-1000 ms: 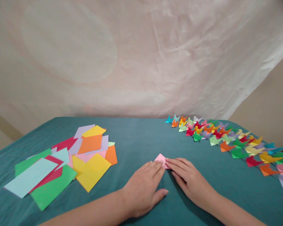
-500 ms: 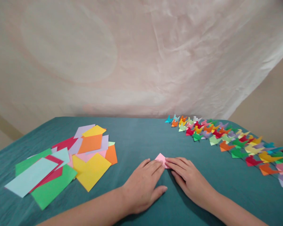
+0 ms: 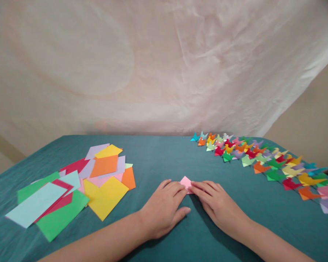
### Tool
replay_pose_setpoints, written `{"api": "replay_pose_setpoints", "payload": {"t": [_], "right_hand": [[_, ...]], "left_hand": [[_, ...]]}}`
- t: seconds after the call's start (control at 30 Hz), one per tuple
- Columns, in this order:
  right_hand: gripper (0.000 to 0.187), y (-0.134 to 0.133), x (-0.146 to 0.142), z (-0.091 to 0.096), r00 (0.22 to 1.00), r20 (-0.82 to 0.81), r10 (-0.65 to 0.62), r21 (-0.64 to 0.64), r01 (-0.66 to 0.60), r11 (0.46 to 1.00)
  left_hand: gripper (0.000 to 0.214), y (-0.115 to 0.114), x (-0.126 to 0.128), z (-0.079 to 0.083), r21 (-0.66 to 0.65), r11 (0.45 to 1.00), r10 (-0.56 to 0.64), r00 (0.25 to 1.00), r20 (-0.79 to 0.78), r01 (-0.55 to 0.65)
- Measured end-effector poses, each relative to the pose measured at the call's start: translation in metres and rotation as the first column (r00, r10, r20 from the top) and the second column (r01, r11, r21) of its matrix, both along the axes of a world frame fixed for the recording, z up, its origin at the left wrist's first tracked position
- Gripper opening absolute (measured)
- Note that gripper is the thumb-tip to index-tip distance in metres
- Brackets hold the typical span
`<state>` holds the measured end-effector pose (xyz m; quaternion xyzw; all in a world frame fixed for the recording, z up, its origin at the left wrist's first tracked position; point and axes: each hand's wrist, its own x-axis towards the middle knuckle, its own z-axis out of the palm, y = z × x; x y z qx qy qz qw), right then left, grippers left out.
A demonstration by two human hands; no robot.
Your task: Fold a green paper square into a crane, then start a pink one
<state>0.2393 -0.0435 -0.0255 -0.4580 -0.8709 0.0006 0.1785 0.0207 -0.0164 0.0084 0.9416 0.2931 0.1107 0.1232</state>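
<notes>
A small folded pink paper (image 3: 185, 181) lies on the teal tablecloth (image 3: 158, 160) in front of me, mostly covered by my fingers. My left hand (image 3: 164, 207) lies flat with fingers stretched out, its fingertips pressing the paper's left side. My right hand (image 3: 215, 205) also lies flat, its fingertips pressing on the paper's right side. Only the paper's far pointed tip shows between the two hands.
A loose pile of coloured paper sheets (image 3: 71, 185) lies at the left. Rows of several small folded paper figures (image 3: 262, 162) run along the right side toward the table's edge. A crumpled pale cloth backdrop (image 3: 153, 65) hangs behind the table.
Both hands have drawn slightly back toward me and the fingers have curled in a little on the pink paper. The view has shifted slightly.
</notes>
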Motion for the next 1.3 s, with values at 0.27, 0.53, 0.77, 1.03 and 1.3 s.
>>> {"api": "replay_pose_setpoints", "payload": {"t": [0.27, 0.53, 0.77, 1.03, 1.3], "right_hand": [[0.044, -0.001, 0.001, -0.004, 0.992, 0.126, 0.018, 0.080, -0.029, 0.996], [0.052, -0.005, -0.001, -0.002, 0.982, 0.189, -0.001, 0.089, -0.016, 0.996], [0.051, -0.006, -0.003, 0.004, 0.971, 0.237, -0.005, 0.054, -0.008, 0.998], [0.056, -0.010, 0.004, 0.011, 0.961, 0.276, -0.031, 0.062, 0.014, 0.998], [0.054, -0.012, 0.013, 0.019, 0.935, 0.340, -0.104, 0.117, 0.068, 0.991]], "left_hand": [[0.041, 0.000, 0.001, -0.003, 0.070, 0.997, -0.013, 0.999, -0.049, 0.016], [0.039, 0.000, 0.001, 0.000, 0.104, 0.994, -0.036, 0.994, -0.100, 0.047], [0.037, 0.001, 0.001, -0.004, 0.162, 0.986, -0.032, 0.995, -0.090, 0.046], [0.034, 0.002, 0.001, -0.006, 0.173, 0.984, -0.041, 0.996, -0.081, 0.054], [0.035, 0.002, 0.002, -0.005, 0.160, 0.986, -0.036, 0.996, -0.087, 0.050]]}}
